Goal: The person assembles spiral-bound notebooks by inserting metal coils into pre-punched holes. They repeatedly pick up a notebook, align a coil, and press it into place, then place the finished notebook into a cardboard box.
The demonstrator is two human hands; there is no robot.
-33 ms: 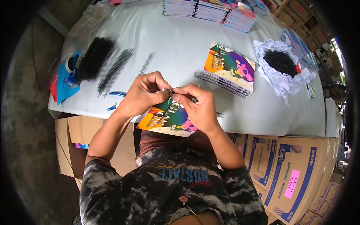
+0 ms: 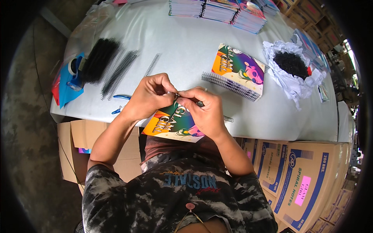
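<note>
Both hands, left hand (image 2: pixel 149 96) & right hand (image 2: pixel 204 110), pinch the wire coil (image 2: pixel 176 95) end at top edge of the colourful notebook (image 2: pixel 175 123) held over table (image 2: pixel 186 50) edge; prob. finishing binding, next needs careful crimp/twist.

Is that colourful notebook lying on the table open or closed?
Closed: the notebook lies flat with its printed cover facing up, black spiral binding along its near edge.

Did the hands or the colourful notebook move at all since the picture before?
Nothing visibly changed. The left hand and right hand still pinch the black spiral wire at the top edge of the colourful notebook, held over the table edge. The second notebook, the loose black coils and the blue-handled pliers lie where they were.
</note>
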